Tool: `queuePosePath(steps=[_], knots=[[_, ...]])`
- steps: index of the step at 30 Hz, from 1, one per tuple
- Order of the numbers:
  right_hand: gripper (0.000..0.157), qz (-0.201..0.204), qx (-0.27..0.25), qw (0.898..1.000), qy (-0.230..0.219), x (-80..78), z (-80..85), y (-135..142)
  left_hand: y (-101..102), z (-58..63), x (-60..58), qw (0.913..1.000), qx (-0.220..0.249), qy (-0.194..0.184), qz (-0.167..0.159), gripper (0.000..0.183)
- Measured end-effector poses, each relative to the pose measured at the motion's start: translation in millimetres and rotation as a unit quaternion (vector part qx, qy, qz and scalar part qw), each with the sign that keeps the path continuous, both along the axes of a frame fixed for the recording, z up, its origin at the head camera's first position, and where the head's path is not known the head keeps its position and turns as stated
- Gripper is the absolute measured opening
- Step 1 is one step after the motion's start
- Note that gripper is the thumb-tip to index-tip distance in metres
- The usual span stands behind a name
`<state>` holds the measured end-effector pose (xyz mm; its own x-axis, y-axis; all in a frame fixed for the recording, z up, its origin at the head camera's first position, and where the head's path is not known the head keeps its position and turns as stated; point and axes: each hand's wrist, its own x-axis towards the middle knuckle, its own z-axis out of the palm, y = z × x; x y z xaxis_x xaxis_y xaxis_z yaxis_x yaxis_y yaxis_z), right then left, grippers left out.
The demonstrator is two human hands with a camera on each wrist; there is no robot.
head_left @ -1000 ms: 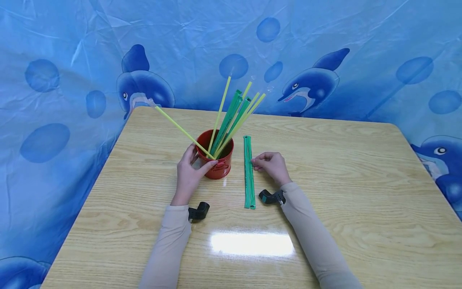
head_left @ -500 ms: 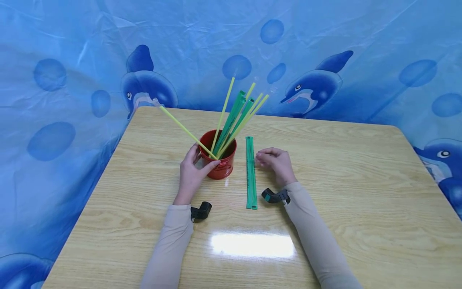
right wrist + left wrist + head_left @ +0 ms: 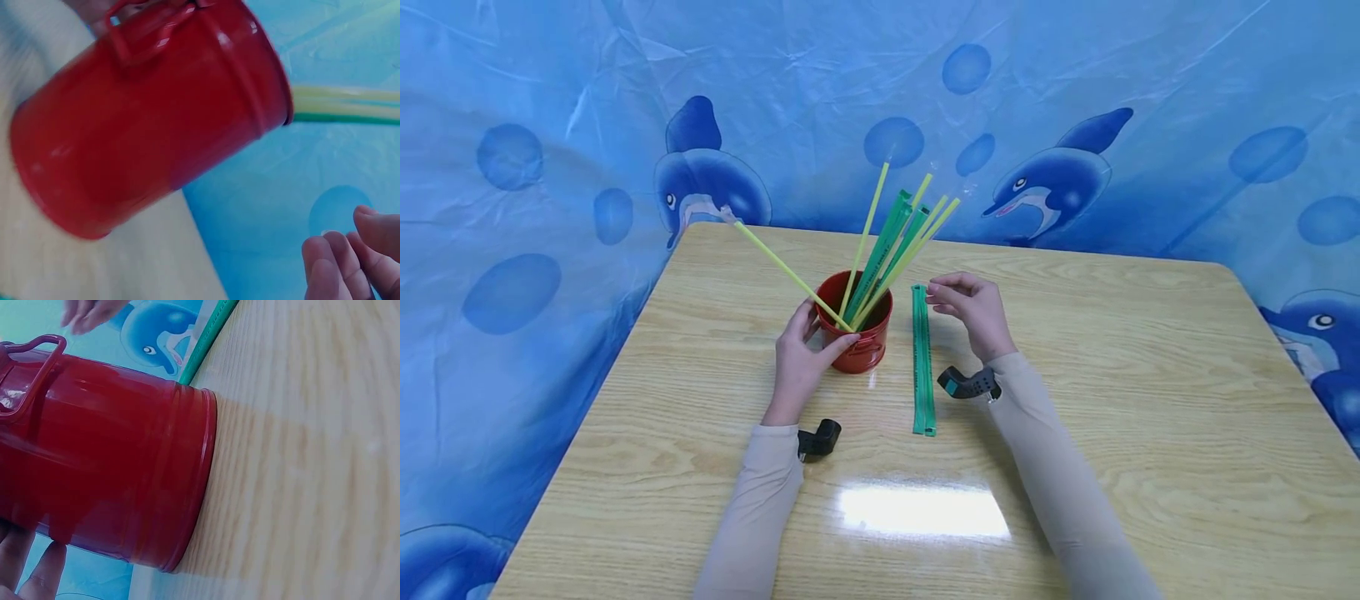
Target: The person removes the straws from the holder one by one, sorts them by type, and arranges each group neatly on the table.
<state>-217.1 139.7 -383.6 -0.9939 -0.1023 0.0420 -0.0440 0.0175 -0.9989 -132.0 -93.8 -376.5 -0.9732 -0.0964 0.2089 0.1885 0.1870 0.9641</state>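
Note:
My left hand (image 3: 797, 358) grips a small red metal bucket (image 3: 861, 352), thumb at the near rim and fingers round the left side. Several thin yellow straws (image 3: 777, 258) in clear wrappers stand in it, one leaning far left. Among them are long narrow green packets (image 3: 880, 260) with dark print. Two more green packets (image 3: 919, 367) lie side by side on the table, right of the bucket. Over their far end is my right hand (image 3: 976, 312), with loosely bent fingers. In the right wrist view its thumb and fingers (image 3: 322, 272) have nothing between them.
The bucket stands on a light wood-grain table (image 3: 1112, 375). A blue sheet (image 3: 820, 75) printed with dolphins hangs behind the far edge. Each sleeve carries a black wrist camera (image 3: 820, 437). Glare lies on the near part of the table.
My right hand has lifted away from the middle of the green packets on the table and moved toward their far end. The left hand keeps its grip on the bucket.

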Motion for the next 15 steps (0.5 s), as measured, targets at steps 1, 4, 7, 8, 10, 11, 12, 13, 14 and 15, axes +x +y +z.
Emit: queuePosePath(steps=[1,4,7,8,10,11,12,13,14,15], knots=[[0.038,0.001,-0.001,1.0,0.005,-2.4,3.0,-2.5,0.0,0.4,0.2,1.0,0.0,-0.002,0.0,0.067],[0.038,0.005,-0.011,1.0,0.02,-8.2,12.0,-10.8,0.2,1.8,1.0,0.9999,0.001,-0.012,0.002,0.067],[0.028,0.007,-0.025,0.999,0.034,-11.4,20.0,-19.2,0.7,1.4,0.4,0.9998,-0.001,-0.019,0.004,0.067],[0.023,0.008,-0.03,0.999,0.037,-11.8,22.1,-21.6,0.8,0.9,-0.1,0.9998,-0.001,-0.02,0.004,0.067],[0.014,0.009,-0.036,0.998,0.042,-12.3,25.2,-25.8,-0.3,-6.1,-4.0,0.9998,-0.001,-0.019,0.004,0.068],[0.01,0.009,-0.039,0.998,0.044,-12.3,26.2,-27.5,-1.2,-10.3,-6.1,0.9998,0.0,-0.017,0.004,0.068],[0.008,0.009,-0.041,0.998,0.046,-12.3,27.0,-29.0,-2.0,-14.3,-8.2,0.9999,0.001,-0.014,0.004,0.069],[0.006,0.01,-0.043,0.998,0.047,-12.3,27.5,-30.1,-3.0,-19.1,-10.6,0.9999,0.002,-0.011,0.003,0.07],[0.006,0.011,-0.046,0.998,0.049,-12.2,28.1,-31.1,-4.1,-23.5,-12.7,1.0,0.004,-0.008,0.002,0.07],[0.007,0.011,-0.046,0.998,0.051,-12.0,28.7,-32.0,-5.1,-28.0,-14.9,1.0,0.004,-0.004,0.002,0.071]])
